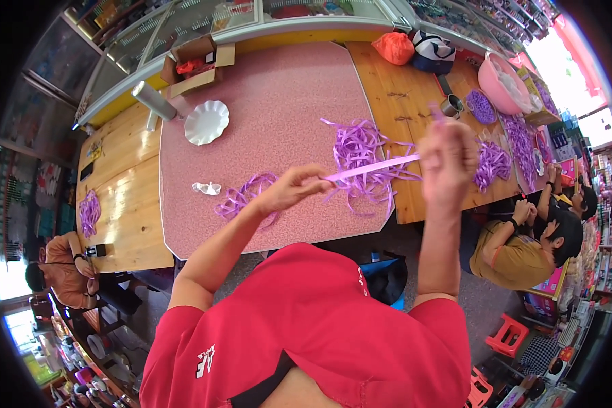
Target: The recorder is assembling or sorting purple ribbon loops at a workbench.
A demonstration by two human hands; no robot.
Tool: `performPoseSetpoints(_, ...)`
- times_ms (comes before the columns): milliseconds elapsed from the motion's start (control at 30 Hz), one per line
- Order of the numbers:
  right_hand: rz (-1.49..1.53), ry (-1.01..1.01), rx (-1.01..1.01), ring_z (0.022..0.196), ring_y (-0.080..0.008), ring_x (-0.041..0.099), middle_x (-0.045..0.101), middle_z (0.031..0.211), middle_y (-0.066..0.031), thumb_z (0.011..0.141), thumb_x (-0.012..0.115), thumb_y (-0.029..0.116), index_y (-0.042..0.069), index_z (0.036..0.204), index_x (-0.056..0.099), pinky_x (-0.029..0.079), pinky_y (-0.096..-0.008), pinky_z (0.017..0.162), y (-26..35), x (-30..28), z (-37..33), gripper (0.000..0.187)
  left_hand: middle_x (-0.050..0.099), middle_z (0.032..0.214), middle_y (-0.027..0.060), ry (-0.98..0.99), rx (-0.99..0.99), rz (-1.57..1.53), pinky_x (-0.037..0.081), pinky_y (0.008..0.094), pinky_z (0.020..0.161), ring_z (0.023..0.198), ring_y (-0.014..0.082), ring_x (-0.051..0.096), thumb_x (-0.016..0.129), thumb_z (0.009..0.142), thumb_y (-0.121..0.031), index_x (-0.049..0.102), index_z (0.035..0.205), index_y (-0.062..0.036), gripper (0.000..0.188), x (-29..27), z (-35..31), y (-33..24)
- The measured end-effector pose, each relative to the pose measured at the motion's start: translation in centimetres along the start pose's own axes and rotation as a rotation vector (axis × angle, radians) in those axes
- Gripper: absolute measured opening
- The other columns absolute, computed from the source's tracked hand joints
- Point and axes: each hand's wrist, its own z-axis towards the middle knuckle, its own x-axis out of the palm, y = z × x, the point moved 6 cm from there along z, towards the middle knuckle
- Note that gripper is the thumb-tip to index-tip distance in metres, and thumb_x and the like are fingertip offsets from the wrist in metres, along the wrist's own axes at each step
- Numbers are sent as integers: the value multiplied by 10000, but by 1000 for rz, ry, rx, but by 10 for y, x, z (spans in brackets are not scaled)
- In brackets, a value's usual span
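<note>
A flat purple ribbon (381, 165) is stretched between my two hands, over the table in front of me. My left hand (298, 189) pinches one end between thumb and fingers. Higher and farther right, my right hand (449, 160) is closed on the other end; it is a little smeared by motion, and a bit of purple shows above its fingers. Beneath the ribbon lies a large tangled pile of purple ribbons (355, 144). A smaller heap of ribbon strips (241, 197) lies beside my left forearm, with a small white crumpled item (207, 188) to its left.
The pink tabletop (279, 102) holds a white scalloped dish (207, 123), a grey cylinder (154, 100) and an open cardboard box (196, 68). On the right stand a metal cup (451, 105) and a pink basin (503, 83). People sit at both sides, near more purple ribbons (493, 164).
</note>
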Motion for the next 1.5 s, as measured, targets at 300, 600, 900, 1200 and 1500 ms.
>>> performPoseSetpoints(300, 174, -390, 266, 543, -42, 398, 501, 726, 22, 1002, 565, 178, 8, 1029, 648, 331, -192, 476, -57, -159, -21, 191, 629, 910, -12, -214, -174, 209, 456, 267, 815, 890, 89, 563, 629, 964, -236, 675, 1024, -12, 237, -80, -67, 13)
performPoseSetpoints(600, -154, -642, 522, 502, -30, 405, 486, 686, 43, 964, 640, 223, 61, 931, 636, 332, -204, 431, -139, -241, -102, 166, 643, 848, -11, -399, -444, 235, 461, 247, 727, 793, 79, 568, 623, 962, -213, 678, 1000, -3, 221, -160, -165, 72)
performPoseSetpoints(900, -1194, 281, 122, 1188, -355, 531, 579, 1241, -202, 867, 672, 130, 17, 1191, 631, 415, -422, 1015, -198, -61, -107, 346, 631, 822, 7, -467, -427, 218, 461, 245, 686, 772, 82, 579, 644, 947, -222, 654, 951, -5, 217, -130, -145, 35)
performPoseSetpoints(1200, -272, 388, 431, 884, -129, 631, 669, 982, -76, 905, 666, 59, 8, 1106, 650, 508, -260, 770, -158, 130, -100, 208, 631, 841, -1, -388, -304, -71, 461, 231, 718, 788, 74, 583, 645, 952, -265, 643, 982, -19, 248, -70, -103, -36)
performPoseSetpoints(1500, -506, 495, 198, 647, -102, 543, 609, 827, -41, 844, 719, 14, 22, 954, 690, 431, -250, 547, -123, 145, -92, 114, 632, 818, 3, -376, -280, -190, 471, 238, 730, 769, 82, 589, 658, 946, -278, 642, 970, -26, 254, -62, -120, -36)
